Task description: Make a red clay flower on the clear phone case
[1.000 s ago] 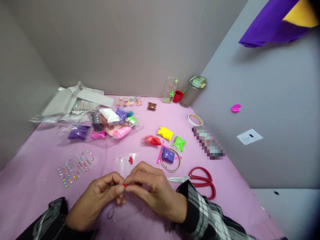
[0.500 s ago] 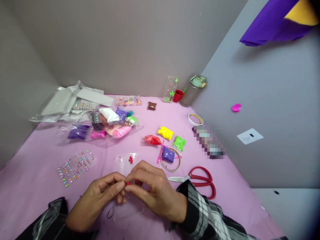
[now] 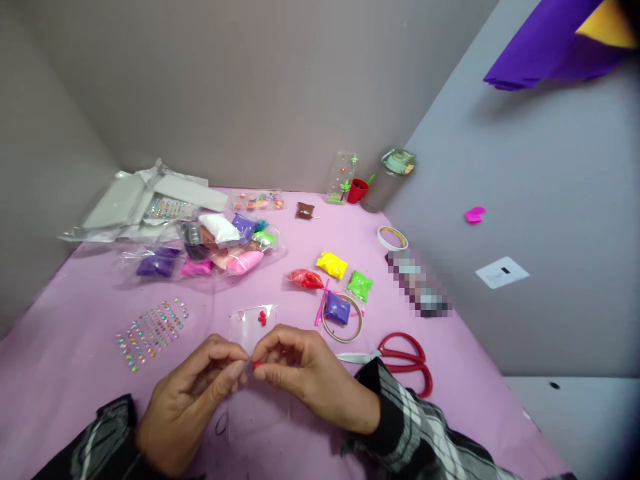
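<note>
A small piece of red clay (image 3: 257, 365) is pinched between the thumb and forefinger of my right hand (image 3: 305, 380). Close beside it, my left hand (image 3: 200, 393) has its thumb and forefinger nearly together; whether anything is between them is too small to tell. Both hands are over a clear phone case (image 3: 245, 327) lying on the pink table cover. Small red clay bits (image 3: 263, 318) sit on the case near its far end.
Red-handled scissors (image 3: 405, 353) lie right of my right hand. Beyond are a tape roll (image 3: 360, 327), clay packets (image 3: 332, 265), a gem sticker sheet (image 3: 153, 333), plastic bags (image 3: 225, 247) and a bottle (image 3: 387, 180).
My left fingers have drawn slightly away from the red clay, which stays in my right fingertips. The fingers of my left hand have shifted up a little.
</note>
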{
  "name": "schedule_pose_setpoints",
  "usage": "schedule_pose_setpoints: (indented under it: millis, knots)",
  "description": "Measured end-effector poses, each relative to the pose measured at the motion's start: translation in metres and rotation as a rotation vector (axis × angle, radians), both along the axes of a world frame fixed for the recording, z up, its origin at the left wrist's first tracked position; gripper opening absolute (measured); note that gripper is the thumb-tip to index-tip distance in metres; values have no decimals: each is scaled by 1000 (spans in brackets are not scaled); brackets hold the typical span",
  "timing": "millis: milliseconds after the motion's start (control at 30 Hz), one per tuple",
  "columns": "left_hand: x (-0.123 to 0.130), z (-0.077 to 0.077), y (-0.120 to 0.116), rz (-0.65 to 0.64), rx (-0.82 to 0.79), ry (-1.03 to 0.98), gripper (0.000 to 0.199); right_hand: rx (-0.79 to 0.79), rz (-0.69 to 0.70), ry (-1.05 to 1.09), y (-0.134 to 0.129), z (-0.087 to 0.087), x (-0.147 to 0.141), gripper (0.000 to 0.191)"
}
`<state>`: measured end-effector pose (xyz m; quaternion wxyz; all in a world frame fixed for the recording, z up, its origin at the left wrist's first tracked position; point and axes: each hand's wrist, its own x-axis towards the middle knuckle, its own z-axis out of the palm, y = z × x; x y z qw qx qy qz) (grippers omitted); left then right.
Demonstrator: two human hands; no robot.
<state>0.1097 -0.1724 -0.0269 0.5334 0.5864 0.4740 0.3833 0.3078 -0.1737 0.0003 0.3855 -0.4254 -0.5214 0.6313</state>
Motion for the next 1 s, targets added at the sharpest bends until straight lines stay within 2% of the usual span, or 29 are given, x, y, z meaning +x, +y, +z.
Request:
schedule_pose_setpoints:
  millis: [100,233,400,600,767,867,1000]
  knots:
    - [7,5,-5,106,-9,-25,13,-15,29,71,1,-3,0,23]
    - [9,6,-7,145,-14,-38,7,33,11,66,3,-4,0,18]
    - [8,5,-6,145,16,-10,7,-114,-15,129,4,-4,-2,31]
    - [8,6,-6,69,65,19,10,-95,-6,206,4,-7,-2,25]
    - [8,1,-6,91,119,7,6,-163,6,240,4,-12,-2,29]
    - [8,-2,-2,50,214,16,12,-163,5,225,6,-15,0,35]
    - [9,-5,4,-98,417,63,27,-154,59,204,5,-16,2,34]
